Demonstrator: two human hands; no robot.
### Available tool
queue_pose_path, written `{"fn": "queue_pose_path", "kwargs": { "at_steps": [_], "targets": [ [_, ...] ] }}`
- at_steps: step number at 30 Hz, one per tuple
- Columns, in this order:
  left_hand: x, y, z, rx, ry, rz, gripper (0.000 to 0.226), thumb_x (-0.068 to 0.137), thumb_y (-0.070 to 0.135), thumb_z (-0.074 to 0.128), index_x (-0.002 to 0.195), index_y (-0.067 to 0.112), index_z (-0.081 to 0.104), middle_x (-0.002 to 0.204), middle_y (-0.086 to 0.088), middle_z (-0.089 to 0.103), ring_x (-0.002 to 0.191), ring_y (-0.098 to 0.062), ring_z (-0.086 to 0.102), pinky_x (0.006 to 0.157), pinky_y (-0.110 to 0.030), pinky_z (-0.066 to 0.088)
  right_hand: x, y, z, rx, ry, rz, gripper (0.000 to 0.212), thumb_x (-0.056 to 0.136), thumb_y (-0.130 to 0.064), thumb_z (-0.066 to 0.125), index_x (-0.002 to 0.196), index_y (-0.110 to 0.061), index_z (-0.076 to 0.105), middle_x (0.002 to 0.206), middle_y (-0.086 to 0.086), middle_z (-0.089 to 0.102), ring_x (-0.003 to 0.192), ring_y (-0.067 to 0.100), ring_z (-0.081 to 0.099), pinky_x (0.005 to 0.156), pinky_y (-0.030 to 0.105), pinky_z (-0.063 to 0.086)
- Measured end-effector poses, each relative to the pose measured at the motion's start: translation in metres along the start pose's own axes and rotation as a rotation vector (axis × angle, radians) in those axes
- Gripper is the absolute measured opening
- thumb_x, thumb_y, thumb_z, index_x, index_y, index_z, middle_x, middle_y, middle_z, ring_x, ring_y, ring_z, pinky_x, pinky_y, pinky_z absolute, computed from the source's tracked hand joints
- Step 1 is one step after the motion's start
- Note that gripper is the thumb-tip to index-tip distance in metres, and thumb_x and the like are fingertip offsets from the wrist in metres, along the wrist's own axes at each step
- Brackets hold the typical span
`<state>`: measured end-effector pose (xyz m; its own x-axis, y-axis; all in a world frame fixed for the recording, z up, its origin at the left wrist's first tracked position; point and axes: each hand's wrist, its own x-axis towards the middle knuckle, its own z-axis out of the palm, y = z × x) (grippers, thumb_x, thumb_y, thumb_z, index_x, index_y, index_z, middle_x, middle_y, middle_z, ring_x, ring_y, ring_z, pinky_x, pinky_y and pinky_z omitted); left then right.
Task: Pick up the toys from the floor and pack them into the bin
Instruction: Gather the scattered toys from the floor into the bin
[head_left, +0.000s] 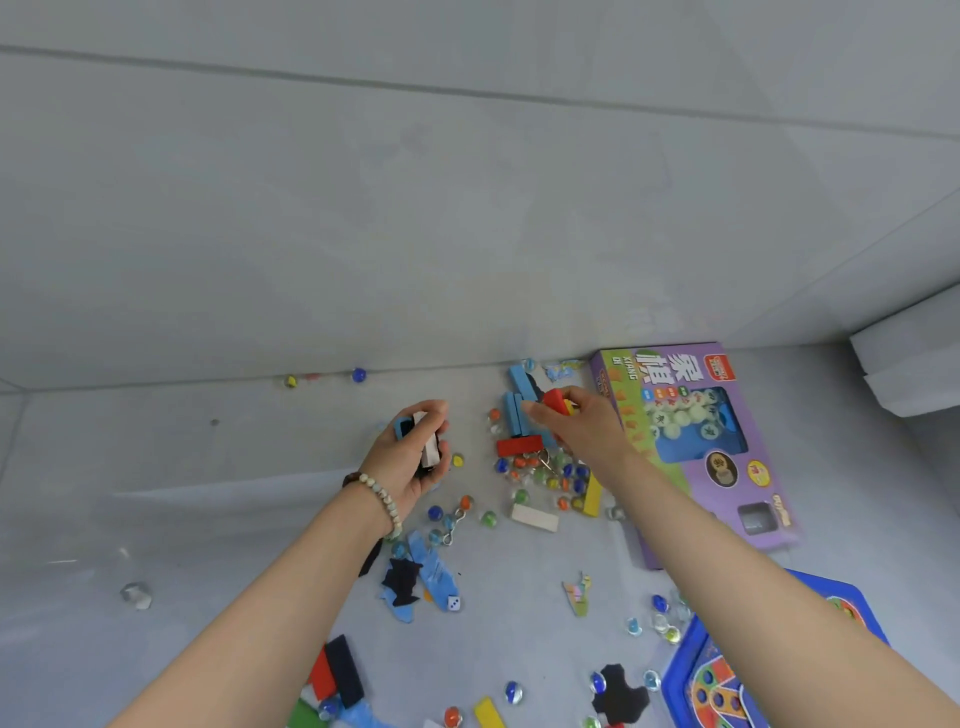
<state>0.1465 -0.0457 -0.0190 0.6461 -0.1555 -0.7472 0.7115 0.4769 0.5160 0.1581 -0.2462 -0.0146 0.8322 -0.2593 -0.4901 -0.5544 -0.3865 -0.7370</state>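
Toys lie scattered on the grey floor (208, 493). My left hand (410, 452) grips a bundle of wooden blocks (422, 439), blue, black and pale. My right hand (576, 426) pinches a red block (555, 401), with a yellow piece behind it, above several blue blocks (517, 410) by the wall. Below my right hand lie a red block (518, 446), a heap of glass marbles (545, 475), a yellow block (593, 494) and a pale wooden block (534, 517). No bin is in view.
A purple chess-set box (727, 467) lies to the right. A blue game board (727, 670) sits at the bottom right. Puzzle pieces (415, 582), a white die (453, 603), more blocks (337, 670) and loose marbles (358, 374) dot the floor near a pale wall (467, 208).
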Motion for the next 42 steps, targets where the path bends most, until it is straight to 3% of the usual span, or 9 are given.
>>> {"fn": "queue_pose_path", "kwargs": {
  "at_steps": [8, 12, 15, 19, 24, 31, 37, 40, 42],
  "targets": [
    [0.001, -0.011, 0.001, -0.018, 0.027, -0.059, 0.005, 0.087, 0.019, 0.062, 0.082, 0.018, 0.062, 0.079, -0.001, 0.057, 0.061, -0.008, 0.050, 0.043, -0.016, 0.050, 0.012, 0.011, 0.026, -0.339, 0.077, 0.006, 0.028, 0.073, -0.041, 0.075, 0.085, -0.019, 0.061, 0.075, -0.001, 0.061, 0.069, 0.018, 0.061, 0.061, 0.031, 0.051],
    [-0.001, -0.009, -0.006, -0.039, 0.038, -0.074, 0.005, 0.087, 0.020, 0.063, 0.083, 0.017, 0.061, 0.078, -0.001, 0.058, 0.062, -0.008, 0.051, 0.043, -0.017, 0.051, 0.009, 0.006, 0.030, -0.382, 0.089, 0.053, 0.030, 0.077, -0.032, 0.070, 0.062, -0.017, 0.049, 0.059, -0.001, 0.051, 0.052, 0.014, 0.048, 0.048, 0.025, 0.036],
    [-0.011, 0.002, -0.009, -0.033, 0.048, -0.058, 0.005, 0.088, 0.020, 0.062, 0.085, 0.016, 0.061, 0.076, -0.001, 0.057, 0.064, -0.009, 0.050, 0.043, -0.018, 0.051, -0.003, -0.006, 0.024, -0.125, 0.055, 0.076, 0.029, 0.078, -0.022, 0.070, 0.060, -0.011, 0.050, 0.048, -0.005, 0.047, 0.043, 0.012, 0.043, 0.043, 0.021, 0.034],
    [-0.057, 0.043, -0.014, 0.064, 0.072, 0.018, 0.009, 0.088, 0.025, 0.062, 0.092, 0.017, 0.060, 0.076, -0.001, 0.057, 0.061, -0.008, 0.051, 0.039, -0.015, 0.046, -0.050, -0.064, 0.010, 0.237, -0.244, 0.014, 0.014, 0.086, -0.021, 0.065, 0.084, -0.008, 0.060, 0.057, -0.002, 0.043, 0.044, 0.008, 0.036, 0.038, 0.016, 0.026],
    [-0.178, 0.127, -0.053, 0.247, 0.150, 0.222, 0.015, 0.091, 0.036, 0.057, 0.089, 0.021, 0.061, 0.071, 0.004, 0.051, 0.041, -0.003, 0.046, 0.031, -0.011, 0.028, -0.161, -0.183, 0.027, 0.222, -0.621, -0.177, 0.009, 0.093, -0.015, 0.053, 0.084, -0.011, 0.054, 0.056, -0.002, 0.043, 0.039, 0.004, 0.035, 0.039, 0.015, 0.021],
    [-0.385, 0.188, -0.193, 0.126, 0.348, 0.435, 0.014, 0.091, 0.035, 0.057, 0.089, 0.021, 0.058, 0.073, 0.002, 0.053, 0.041, -0.005, 0.047, 0.032, -0.010, 0.031, -0.349, -0.301, 0.136, 0.382, -1.061, -0.256, 0.023, 0.089, -0.023, 0.048, 0.103, -0.006, 0.050, 0.077, -0.003, 0.070, 0.047, 0.008, 0.042, 0.037, 0.014, 0.027],
    [-0.479, 0.168, -0.330, -0.186, 0.472, 0.419, 0.030, 0.097, 0.022, 0.047, 0.115, -0.001, 0.052, 0.117, -0.012, 0.059, 0.090, -0.025, 0.061, 0.046, -0.024, 0.055, -0.451, -0.308, 0.284, 0.355, -1.149, 0.009, 0.014, 0.095, -0.017, 0.046, 0.108, -0.013, 0.052, 0.084, 0.007, 0.066, 0.047, 0.009, 0.052, 0.036, 0.014, 0.035],
    [-0.496, 0.145, -0.380, -0.346, 0.532, 0.381, 0.039, 0.098, 0.018, 0.046, 0.130, -0.004, 0.042, 0.138, -0.015, 0.048, 0.121, -0.035, 0.049, 0.065, -0.035, 0.058, -0.478, -0.284, 0.340, 0.241, -1.108, 0.199, 0.028, 0.095, -0.023, 0.051, 0.119, -0.007, 0.049, 0.091, 0.012, 0.061, 0.064, 0.018, 0.064, 0.061, 0.025, 0.056],
    [-0.504, 0.134, -0.401, -0.406, 0.578, 0.349, 0.041, 0.096, 0.024, 0.050, 0.131, 0.004, 0.040, 0.138, -0.017, 0.044, 0.116, -0.037, 0.049, 0.076, -0.041, 0.052, -0.486, -0.273, 0.359, 0.198, -1.099, 0.236, 0.041, 0.095, -0.031, 0.052, 0.130, -0.012, 0.045, 0.117, 0.015, 0.057, 0.099, 0.025, 0.062, 0.093, 0.038, 0.049]
  ]
}}
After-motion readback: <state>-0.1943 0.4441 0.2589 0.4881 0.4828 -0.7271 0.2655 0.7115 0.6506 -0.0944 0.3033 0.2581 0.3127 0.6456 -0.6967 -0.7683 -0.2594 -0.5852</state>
